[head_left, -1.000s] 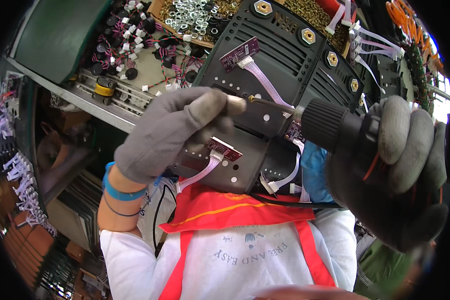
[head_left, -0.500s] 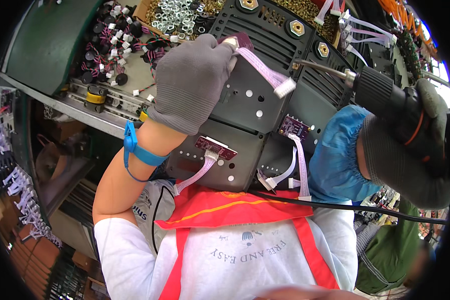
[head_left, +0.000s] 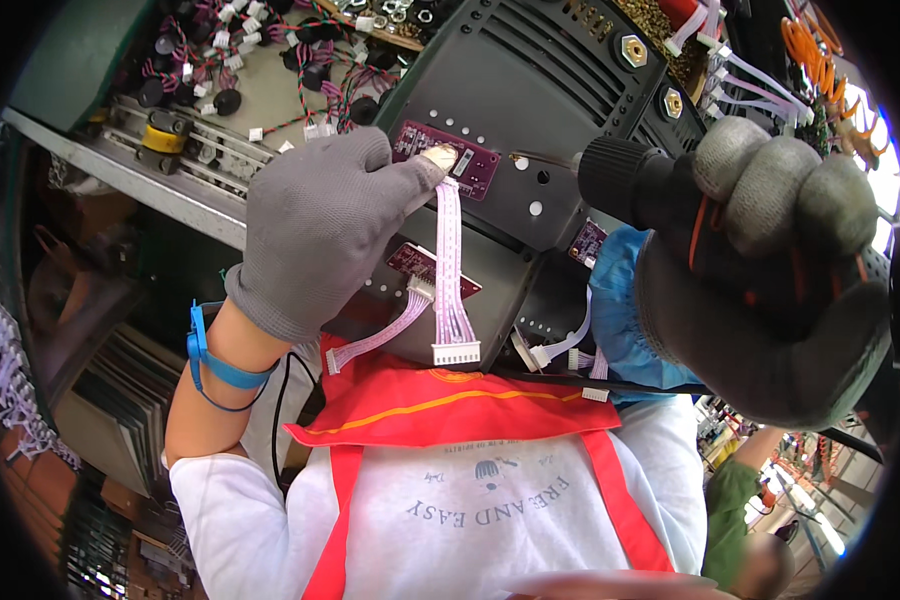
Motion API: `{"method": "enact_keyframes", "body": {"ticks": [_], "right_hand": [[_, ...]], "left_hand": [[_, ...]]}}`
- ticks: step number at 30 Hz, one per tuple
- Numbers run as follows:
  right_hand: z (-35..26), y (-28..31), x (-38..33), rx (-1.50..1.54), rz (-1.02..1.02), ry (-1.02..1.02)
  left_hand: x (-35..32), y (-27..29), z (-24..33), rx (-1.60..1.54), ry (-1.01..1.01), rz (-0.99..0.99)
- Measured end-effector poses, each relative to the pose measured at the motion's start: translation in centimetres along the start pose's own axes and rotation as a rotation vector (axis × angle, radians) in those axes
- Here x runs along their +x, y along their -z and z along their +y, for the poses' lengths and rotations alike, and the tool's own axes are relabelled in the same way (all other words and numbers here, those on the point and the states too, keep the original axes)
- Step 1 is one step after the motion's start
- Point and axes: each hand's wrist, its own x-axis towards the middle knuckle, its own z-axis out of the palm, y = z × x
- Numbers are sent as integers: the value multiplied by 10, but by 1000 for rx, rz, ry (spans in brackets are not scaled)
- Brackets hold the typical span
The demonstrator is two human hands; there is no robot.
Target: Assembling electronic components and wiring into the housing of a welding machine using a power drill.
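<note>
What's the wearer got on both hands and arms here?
Both hands wear grey knit gloves: left hand, right hand. The left glove leaves the fingertips uncovered. A blue wrist strap with a blue cord circles the left wrist. White sleeve higher up; right arm hidden.

Circuit board held against a black panel

Gloved left hand (head_left: pixel 320 225) pins the purple circuit board (head_left: pixel 448 160) to the panel (head_left: pixel 540 90); right hand (head_left: pixel 770 270) grips a powered screwdriver (head_left: pixel 635 178).

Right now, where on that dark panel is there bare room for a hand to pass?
Bare patch: the dark panel between the purple board under the left hand and the vent slots above. Crowded: screwdriver in the right hand, ribbon cable below.
</note>
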Motion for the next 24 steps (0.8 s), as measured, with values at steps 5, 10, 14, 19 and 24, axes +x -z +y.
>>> {"method": "enact_keyframes", "body": {"ticks": [5,10,14,19,24], "right_hand": [[2,-4,1,-94,-16,-36],[7,-5,1,-62,-23,-48],[5,-5,2,12,31,-49],[-13,-10,5,187,139,-62],[-33,-20,0,292,211,-69]], "left_hand": [[-1,-4,-5,17,-19,29],[1,-8,-7,-39,-17,39],[5,-1,-7,-134,56,-16],[15,8,-4,-598,180,-32],[23,4,6,-697,113,27]]}}
